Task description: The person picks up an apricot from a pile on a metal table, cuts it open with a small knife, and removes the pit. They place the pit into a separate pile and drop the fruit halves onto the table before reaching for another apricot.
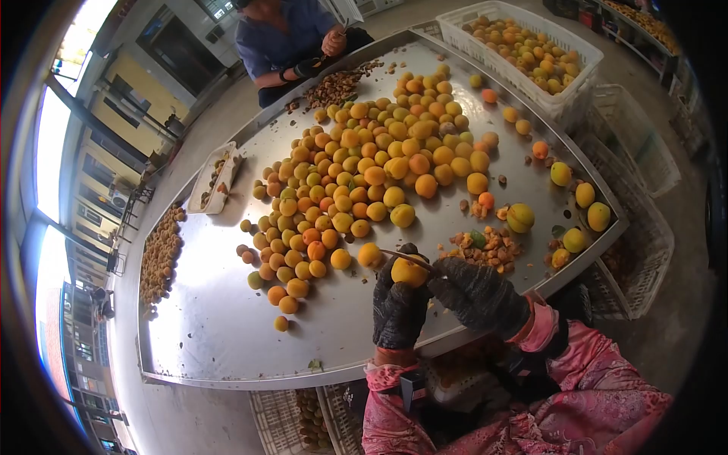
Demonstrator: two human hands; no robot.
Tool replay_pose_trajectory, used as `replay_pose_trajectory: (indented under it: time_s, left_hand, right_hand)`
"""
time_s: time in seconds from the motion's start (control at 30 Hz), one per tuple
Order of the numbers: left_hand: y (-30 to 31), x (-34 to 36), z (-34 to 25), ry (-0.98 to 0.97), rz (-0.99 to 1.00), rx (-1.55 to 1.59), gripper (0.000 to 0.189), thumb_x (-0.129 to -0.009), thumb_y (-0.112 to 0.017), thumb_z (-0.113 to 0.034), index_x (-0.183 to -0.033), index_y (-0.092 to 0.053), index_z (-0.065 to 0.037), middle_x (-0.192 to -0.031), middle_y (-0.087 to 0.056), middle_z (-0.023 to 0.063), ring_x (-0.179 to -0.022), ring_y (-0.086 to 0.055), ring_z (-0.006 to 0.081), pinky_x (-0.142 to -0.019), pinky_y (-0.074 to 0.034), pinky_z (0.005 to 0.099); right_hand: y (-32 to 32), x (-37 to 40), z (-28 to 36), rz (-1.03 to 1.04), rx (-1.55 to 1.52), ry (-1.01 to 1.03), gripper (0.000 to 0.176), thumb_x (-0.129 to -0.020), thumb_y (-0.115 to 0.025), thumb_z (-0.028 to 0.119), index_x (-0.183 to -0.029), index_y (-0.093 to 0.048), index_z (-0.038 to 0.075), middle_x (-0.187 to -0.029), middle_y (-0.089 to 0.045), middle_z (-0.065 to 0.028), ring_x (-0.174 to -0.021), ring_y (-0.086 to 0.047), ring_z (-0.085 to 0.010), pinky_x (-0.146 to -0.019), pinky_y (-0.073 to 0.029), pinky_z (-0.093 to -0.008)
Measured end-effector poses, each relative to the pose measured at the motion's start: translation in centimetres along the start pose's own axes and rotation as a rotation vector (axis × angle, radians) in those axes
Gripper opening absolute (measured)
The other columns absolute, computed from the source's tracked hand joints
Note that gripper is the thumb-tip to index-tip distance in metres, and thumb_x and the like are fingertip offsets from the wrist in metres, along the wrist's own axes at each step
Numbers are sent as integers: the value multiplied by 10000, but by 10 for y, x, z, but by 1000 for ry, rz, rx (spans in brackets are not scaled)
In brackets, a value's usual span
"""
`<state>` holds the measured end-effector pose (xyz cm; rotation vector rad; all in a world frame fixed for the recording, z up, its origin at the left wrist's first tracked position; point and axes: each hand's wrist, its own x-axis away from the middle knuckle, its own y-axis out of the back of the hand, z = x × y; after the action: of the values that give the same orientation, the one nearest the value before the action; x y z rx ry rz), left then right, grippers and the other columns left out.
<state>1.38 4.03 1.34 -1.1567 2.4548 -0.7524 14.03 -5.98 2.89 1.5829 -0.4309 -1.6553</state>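
Note:
My left hand [398,309], in a dark knitted glove, is closed around a yellow apricot [409,274] just over the near edge of the metal table. The gloved right hand [485,297] grips a small thin knife [396,254], whose narrow dark blade lies across the top of that fruit and points left. Another apricot [369,255] rests on the table by the blade's tip. Beyond my right hand is a heap of apricot pieces and pits [489,250], with a larger greenish apricot [520,218] beside it.
A big pile of apricots [371,155] covers the middle of the steel table [220,303]. Pits [161,254] lie along the left edge near a white tray [215,180]. Across the table a person [284,42] works. Crates [565,106] of fruit stand at the right.

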Motion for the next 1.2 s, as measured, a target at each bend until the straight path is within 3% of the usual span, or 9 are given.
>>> replay_pose_trajectory:
  time_s: [0.17, 0.33, 0.4, 0.5, 0.77, 0.93, 1.0, 1.13, 1.2]
  left_hand:
    - [-1, 3, -3, 7, 48, -60, 762, -761, -646, -503, -1253, -403, 26, -1110, -531, 110, -1009, -516, 199, -873, -436, 327]
    - [1, 4, -8, 95, 24, -177, 752, -710, -717, -458, -1222, -462, 29, -1056, -575, 103, -868, -576, 172, -724, -486, 262]
    - [4, 5, -12, 98, 29, -218, 739, -698, -729, -448, -1203, -482, 32, -1023, -589, 94, -837, -583, 164, -698, -487, 252]
    - [0, 7, -14, 104, 18, -256, 721, -679, -750, -428, -1175, -510, 37, -978, -607, 84, -794, -588, 152, -666, -484, 240]
    - [0, 4, -11, 138, 41, -285, 689, -685, -760, -368, -1178, -511, 43, -972, -607, 87, -774, -584, 140, -661, -474, 242]
    - [-16, 5, -5, 12, -98, -400, 496, -812, -658, -271, -1177, -510, 30, -996, -603, 81, -844, -576, 156, -739, -461, 266]
    - [-20, 6, 4, -20, -190, -342, 452, -847, -616, -248, -1181, -502, 34, -1014, -598, 77, -888, -560, 147, -784, -446, 271]
    - [-25, 4, 10, -56, -274, -264, 486, -906, -496, -383, -1168, -498, 27, -998, -595, 88, -892, -558, 135, -769, -442, 253]
    - [-23, 5, 7, -37, -266, -246, 484, -912, -480, -387, -1169, -497, 23, -988, -592, 84, -875, -559, 123, -743, -442, 240]
  right_hand:
    - [-8, 2, 2, 28, -193, -85, 317, -810, -553, 76, -1123, -565, 31, -1083, -554, -184, -931, -584, -311, -750, -493, -385]
    - [-6, 13, -9, 117, -341, -139, 270, -803, -571, 90, -1064, -594, 25, -1073, -566, -171, -911, -588, -324, -748, -487, -400]
    - [3, 9, -15, 86, 3, 119, 294, -785, -586, 94, -1068, -595, 16, -1103, -564, -167, -960, -578, -325, -783, -482, -403]
    - [16, 1, -22, 149, 52, 268, 310, -779, -580, 94, -1078, -593, 10, -1133, -556, -174, -1026, -556, -313, -818, -473, -395]
    - [17, 9, -37, 216, 106, 318, 325, -826, -528, 112, -1137, -563, 26, -1169, -546, -154, -1113, -513, -286, -913, -431, -386]
    - [3, 13, -34, 133, 172, 324, 359, -817, -517, 93, -1166, -553, 17, -1182, -527, -195, -1091, -520, -313, -893, -449, -389]
    - [-18, 16, -18, 149, 33, 4, 347, -820, -519, 91, -1155, -554, 10, -1183, -520, -205, -1094, -518, -317, -898, -448, -388]
    - [-36, 16, -3, 75, -202, -81, 361, -813, -527, 91, -1163, -541, 2, -1184, -509, -218, -1093, -518, -321, -883, -454, -391]
    - [-24, 6, 3, 98, -675, -433, 377, -824, -514, 106, -1185, -520, -3, -1201, -495, -222, -1097, -513, -325, -874, -453, -398]
